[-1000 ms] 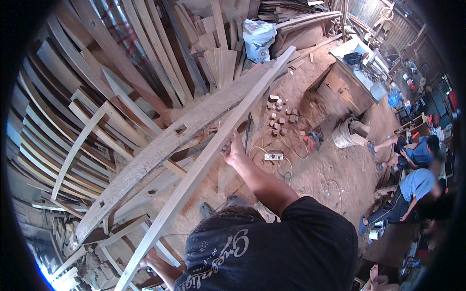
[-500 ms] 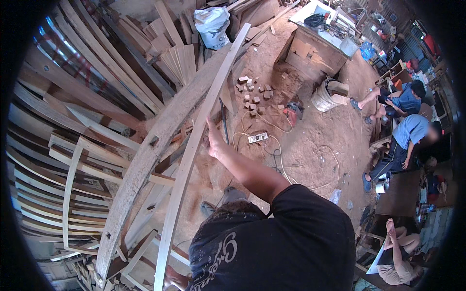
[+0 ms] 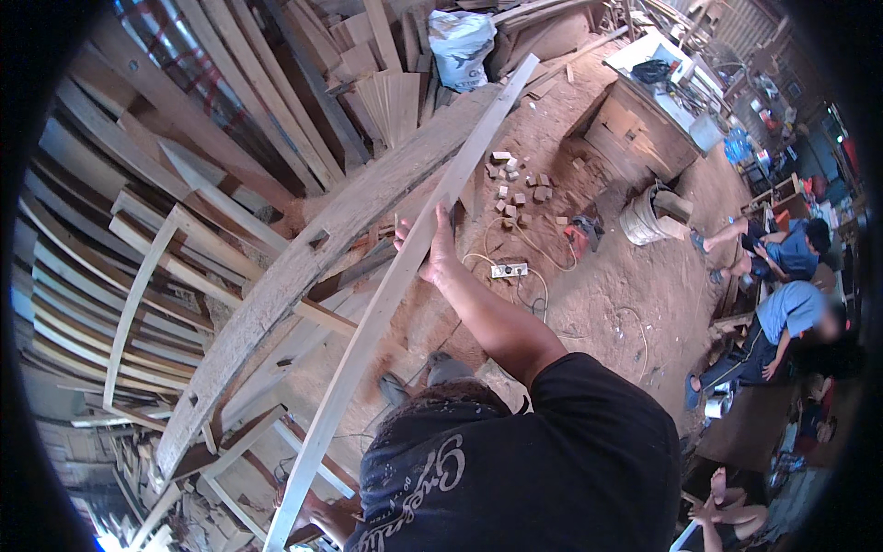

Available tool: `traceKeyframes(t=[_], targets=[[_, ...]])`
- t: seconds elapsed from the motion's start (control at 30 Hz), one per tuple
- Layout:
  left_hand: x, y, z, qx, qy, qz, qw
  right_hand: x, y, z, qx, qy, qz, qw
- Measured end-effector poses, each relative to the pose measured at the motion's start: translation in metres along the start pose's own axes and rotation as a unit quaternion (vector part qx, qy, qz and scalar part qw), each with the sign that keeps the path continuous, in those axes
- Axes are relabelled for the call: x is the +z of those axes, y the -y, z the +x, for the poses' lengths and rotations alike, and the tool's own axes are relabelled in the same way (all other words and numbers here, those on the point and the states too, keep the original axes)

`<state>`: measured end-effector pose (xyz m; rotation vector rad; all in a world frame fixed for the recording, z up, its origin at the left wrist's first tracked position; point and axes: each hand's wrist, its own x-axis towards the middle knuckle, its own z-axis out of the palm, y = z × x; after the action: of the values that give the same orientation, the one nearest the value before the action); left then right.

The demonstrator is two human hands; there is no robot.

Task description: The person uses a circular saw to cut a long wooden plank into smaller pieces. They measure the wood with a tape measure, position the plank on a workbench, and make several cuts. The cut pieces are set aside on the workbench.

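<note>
Sawdust floor (image 3: 598,276), stacked curved planks (image 3: 110,276)

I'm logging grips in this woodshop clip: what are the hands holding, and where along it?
Both hold one long pale plank: the right hand grips its edge near mid-length, the left hand holds it close to the near, lower end.
</note>
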<state>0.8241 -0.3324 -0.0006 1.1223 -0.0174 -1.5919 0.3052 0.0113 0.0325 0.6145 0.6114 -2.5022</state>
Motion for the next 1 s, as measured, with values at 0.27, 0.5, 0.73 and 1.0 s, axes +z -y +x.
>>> traceKeyframes(t=[0.27, 0.5, 0.73, 1.0], targets=[[-0.030, -0.020, -0.013, 0.024, 0.021, -0.027, 0.999, -0.007, 0.010, -0.015, -0.040, 0.075, 0.043, 0.995], [-0.064, -0.074, -0.024, 0.040, 0.126, -0.092, 0.987, -0.040, -0.003, -0.003, -0.034, 0.200, 0.011, 0.979], [-0.032, -0.091, -0.054, 0.067, 0.196, -0.211, 0.955, -0.103, 0.031, 0.005, -0.040, 0.083, -0.105, 0.990], [-0.114, -0.128, -0.018, 0.038, 0.181, -0.261, 0.947, -0.076, -0.063, -0.131, -0.121, -0.083, -0.145, 0.978]])
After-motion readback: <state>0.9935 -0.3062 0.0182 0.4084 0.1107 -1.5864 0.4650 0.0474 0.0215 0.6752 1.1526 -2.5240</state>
